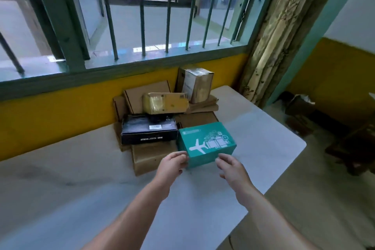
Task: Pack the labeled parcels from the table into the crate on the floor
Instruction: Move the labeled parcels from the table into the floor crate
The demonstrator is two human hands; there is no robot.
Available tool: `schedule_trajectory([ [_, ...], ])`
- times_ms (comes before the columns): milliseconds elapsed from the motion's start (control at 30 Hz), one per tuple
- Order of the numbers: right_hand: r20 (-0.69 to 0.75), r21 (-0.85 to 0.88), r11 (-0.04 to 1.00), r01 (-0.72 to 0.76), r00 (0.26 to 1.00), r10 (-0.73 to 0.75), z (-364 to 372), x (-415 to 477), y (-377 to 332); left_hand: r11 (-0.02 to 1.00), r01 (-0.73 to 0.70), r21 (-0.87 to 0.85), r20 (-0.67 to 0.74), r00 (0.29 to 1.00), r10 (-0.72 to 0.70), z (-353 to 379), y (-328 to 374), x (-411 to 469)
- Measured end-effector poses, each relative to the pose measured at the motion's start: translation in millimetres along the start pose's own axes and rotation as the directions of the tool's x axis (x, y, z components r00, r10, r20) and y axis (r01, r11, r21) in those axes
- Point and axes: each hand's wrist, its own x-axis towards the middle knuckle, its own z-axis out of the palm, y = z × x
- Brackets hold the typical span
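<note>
Head-worn camera, looking down across a pale surface [81,178] set against a yellow wall below a barred window.

A pile of parcels sat at the far middle of the surface. At the 5 o'clock corner of the pile stood a teal box [207,144] printed with a white aeroplane and parcels. It was the nearest parcel to the person. Touching its 9 o'clock side lay a black box [149,131] with a white barcode label. The black box rested partly on a flat brown carton [151,157] that reached toward the viewer. At 12 o'clock from the black box lay a yellowish parcel [165,103] wrapped in shiny tape, on top of flat brown cartons. At 1 o'clock of the pile an upright brown parcel [195,84] carried a white label and stood near the wall.

Two bare forearms reached in from 6 o'clock. The left hand [172,165] was loosely curved and held nothing, with its fingertips at the near left corner of the teal box. Whether they touched it could not be told. The right hand [231,168] was spread wide and held nothing, just beside the box's near right edge.

At 2 o'clock a patterned curtain [284,26] hung beside the window. On the floor at 3 o'clock lay dark, blurred shapes.
</note>
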Motion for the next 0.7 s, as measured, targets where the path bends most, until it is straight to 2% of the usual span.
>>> schedule_trajectory([
  [200,0.04,-0.06,0.997,0.045,0.998,-0.043,-23.4,103.5,-1.5,1.0,0.022,0.02,-0.171,0.985,-0.019,20.4,4.5,53.9],
  [367,0.018,-0.127,0.99,0.062,0.998,-0.06,-46.4,185.3,-1.3,0.994,0.076,0.078,-0.355,0.934,-0.043,50.1,1.2,89.6],
  [467,0.09,-0.165,0.985,0.042,0.996,-0.028,-53.5,218.0,4.3,0.99,0.088,0.107,-0.437,0.899,-0.032,69.7,-3.9,103.3],
  [600,0.254,-0.142,0.99,-0.011,0.966,0.047,-57.3,239.6,19.4,0.976,0.147,0.158,-0.545,0.838,-0.038,89.3,-7.2,112.8],
  [700,0.308,-0.072,0.997,-0.042,0.949,0.062,-59.4,243.9,24.2,0.982,0.173,0.08,-0.548,0.83,-0.101,99.1,-9.0,113.2],
])
